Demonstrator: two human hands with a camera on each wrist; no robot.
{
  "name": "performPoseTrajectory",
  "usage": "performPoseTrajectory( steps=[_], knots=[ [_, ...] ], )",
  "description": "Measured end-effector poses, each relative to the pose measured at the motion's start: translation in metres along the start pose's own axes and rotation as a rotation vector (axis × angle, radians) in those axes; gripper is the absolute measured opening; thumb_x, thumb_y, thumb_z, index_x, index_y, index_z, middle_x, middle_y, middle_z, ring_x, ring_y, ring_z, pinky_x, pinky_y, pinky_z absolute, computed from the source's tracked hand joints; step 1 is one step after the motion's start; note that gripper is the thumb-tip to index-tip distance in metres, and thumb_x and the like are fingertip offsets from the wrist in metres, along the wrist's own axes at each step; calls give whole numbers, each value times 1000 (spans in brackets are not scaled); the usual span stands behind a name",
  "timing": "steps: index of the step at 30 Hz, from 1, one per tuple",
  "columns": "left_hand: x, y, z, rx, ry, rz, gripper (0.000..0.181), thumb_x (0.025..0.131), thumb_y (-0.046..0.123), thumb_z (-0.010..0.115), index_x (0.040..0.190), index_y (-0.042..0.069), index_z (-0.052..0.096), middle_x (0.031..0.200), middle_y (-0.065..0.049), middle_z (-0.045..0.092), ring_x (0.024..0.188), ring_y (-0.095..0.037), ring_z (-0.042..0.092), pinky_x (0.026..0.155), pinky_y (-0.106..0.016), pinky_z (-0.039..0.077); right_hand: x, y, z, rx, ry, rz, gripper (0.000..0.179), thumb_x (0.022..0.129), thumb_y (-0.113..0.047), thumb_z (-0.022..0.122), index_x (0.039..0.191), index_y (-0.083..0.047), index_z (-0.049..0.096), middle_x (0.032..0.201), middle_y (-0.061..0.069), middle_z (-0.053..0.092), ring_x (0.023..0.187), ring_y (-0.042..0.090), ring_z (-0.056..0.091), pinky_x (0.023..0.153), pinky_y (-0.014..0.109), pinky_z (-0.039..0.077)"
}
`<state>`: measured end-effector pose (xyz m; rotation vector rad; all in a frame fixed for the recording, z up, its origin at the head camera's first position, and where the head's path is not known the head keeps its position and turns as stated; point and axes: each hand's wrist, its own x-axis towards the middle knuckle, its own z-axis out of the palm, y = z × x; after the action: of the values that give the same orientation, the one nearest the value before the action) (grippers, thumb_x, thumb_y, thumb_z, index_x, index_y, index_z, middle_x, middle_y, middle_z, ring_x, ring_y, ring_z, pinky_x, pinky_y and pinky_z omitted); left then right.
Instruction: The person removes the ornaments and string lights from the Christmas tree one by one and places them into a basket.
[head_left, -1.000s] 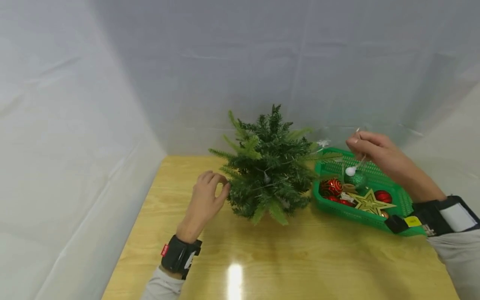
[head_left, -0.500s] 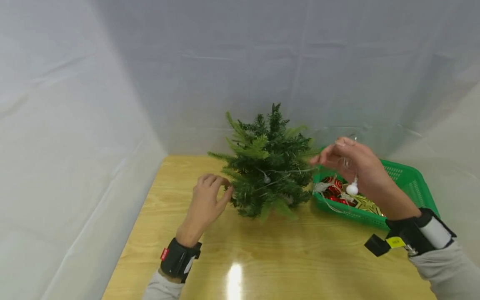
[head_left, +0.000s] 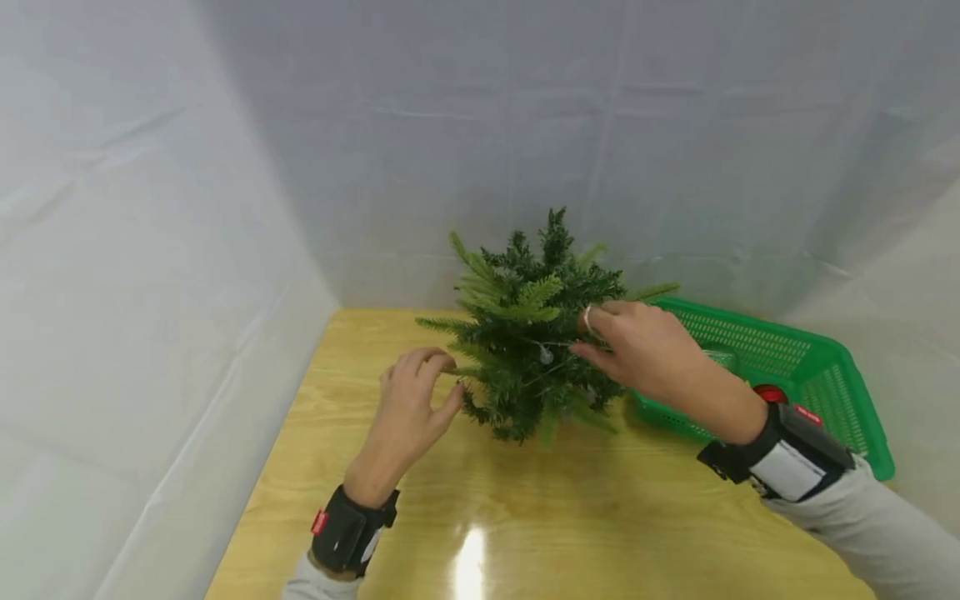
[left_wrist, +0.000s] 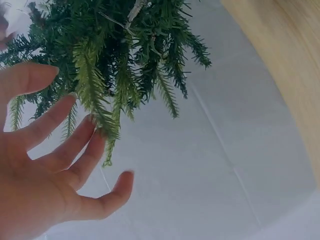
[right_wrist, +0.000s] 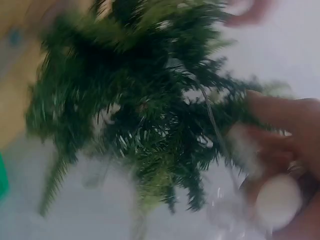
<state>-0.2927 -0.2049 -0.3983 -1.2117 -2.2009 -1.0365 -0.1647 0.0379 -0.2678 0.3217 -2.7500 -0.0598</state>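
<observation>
A small artificial Christmas tree (head_left: 525, 312) stands on the wooden table, dark green with some light green sprigs. My left hand (head_left: 408, 408) is at its left side, thumb and fingers apart. In the left wrist view, the fingertips touch a light green sprig (left_wrist: 92, 82). My right hand (head_left: 648, 350) is at the right side of the tree, its curled fingers gripping a string of lights. The clear wire (right_wrist: 212, 115) runs from the branches toward this hand, and a round white bulb (right_wrist: 278, 202) hangs by the fingers. One small bulb (head_left: 546, 355) rests among the front branches.
Behind the right forearm, a green plastic basket (head_left: 847, 400) sits on the table; a red ball (head_left: 770, 393) shows in it, the other contents mostly hidden. Pale sheeting (head_left: 480, 150) rises behind and on both sides of the table (head_left: 570, 525).
My right hand has moved left from above the basket to the tree, bringing the string of lights along. The left hand has stayed at the left branches.
</observation>
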Motion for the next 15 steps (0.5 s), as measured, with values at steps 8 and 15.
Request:
performPoseTrajectory(
  steps=[8, 15],
  knots=[
    [2, -7, 9, 4, 4, -19, 37, 86, 19, 74, 116, 1, 61, 127, -22, 53, 131, -45, 36, 98, -66, 32, 3, -21, 15, -343, -220, -6, 20, 88, -6, 69, 68, -9, 64, 68, 7, 54, 43, 14, 40, 38, 25, 32],
    [-7, -4, 15, -28, -61, 6, 20, 87, 12, 72, 102, 1, 66, 102, -14, 63, 90, -29, 62, 77, -41, 53, 8, -26, 20, 84, -200, 33, 17, 94, -13, 61, 77, -12, 63, 63, -4, 51, 46, 5, 41, 41, 21, 30]
  ],
)
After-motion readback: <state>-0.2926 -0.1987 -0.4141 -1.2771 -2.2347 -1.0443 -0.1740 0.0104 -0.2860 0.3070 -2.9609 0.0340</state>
